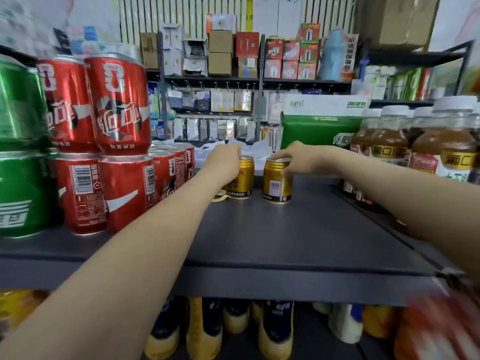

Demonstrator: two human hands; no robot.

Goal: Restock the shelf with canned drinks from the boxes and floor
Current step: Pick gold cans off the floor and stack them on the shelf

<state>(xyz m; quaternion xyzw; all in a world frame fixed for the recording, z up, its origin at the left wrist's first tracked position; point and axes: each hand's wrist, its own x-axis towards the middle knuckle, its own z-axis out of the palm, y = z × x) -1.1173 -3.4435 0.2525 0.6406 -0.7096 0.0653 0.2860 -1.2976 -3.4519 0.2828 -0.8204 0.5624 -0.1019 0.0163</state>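
Two cans are seen upright at the back of the dark grey shelf board, near each other but apart. The short gold metal can on the left is gripped by the left hand, its fingers apparently wrapped round the side, though they are mostly hidden. The second gold metal can is held at its rim by the curled fingers of the right hand. Stacked red cola cans are lined up left, white-capped bottles of brown drink right.
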